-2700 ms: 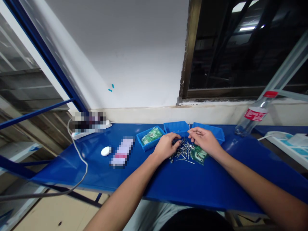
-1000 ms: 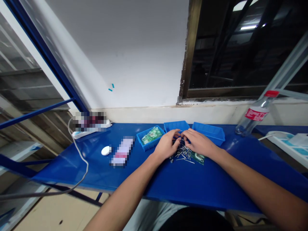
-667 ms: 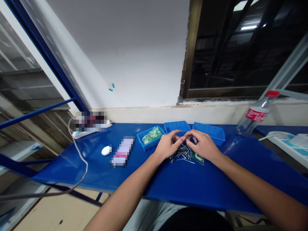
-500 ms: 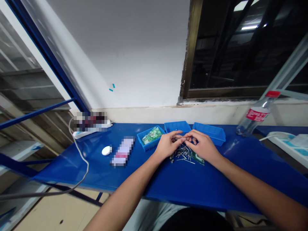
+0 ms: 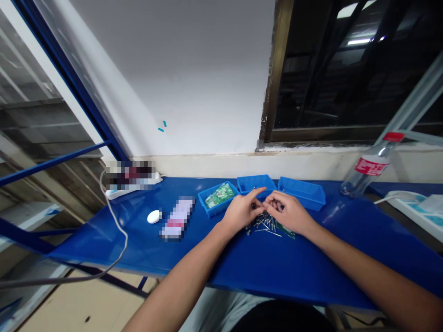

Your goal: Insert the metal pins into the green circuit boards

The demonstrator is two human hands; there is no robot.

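I'm leaning my work on a glossy blue bench [image 5: 284, 272] that is running along a pale wall [image 5: 194, 92], with a dark window [image 5: 339, 83] showing streaks of light above its right side and a blue post [image 5: 72, 78] slanting up at the left. A grey cable [image 5: 125, 230] is trailing over the left end, near a white oval object [image 5: 154, 216] and a pixelated rectangle [image 5: 177, 219]. The loose metal pins [image 5: 265, 223] are lying in a heap on the bench, right below and between my left hand [image 5: 240, 211] and right hand [image 5: 285, 210]. My hands are curling inward, thumbs and fingers meeting over the heap; whether they're pinching a pin I cannot tell, as the fingers are hiding it. A green packet [image 5: 288, 232] is peeking out beneath my right palm. Behind, three blue bins are sitting in a row, the leftmost one [image 5: 208, 210] holding green packets [image 5: 219, 194]. Farther right, a clear bottle [image 5: 368, 166] with a red cap is wearing a red label [image 5: 372, 166], its white characters too small for reading.
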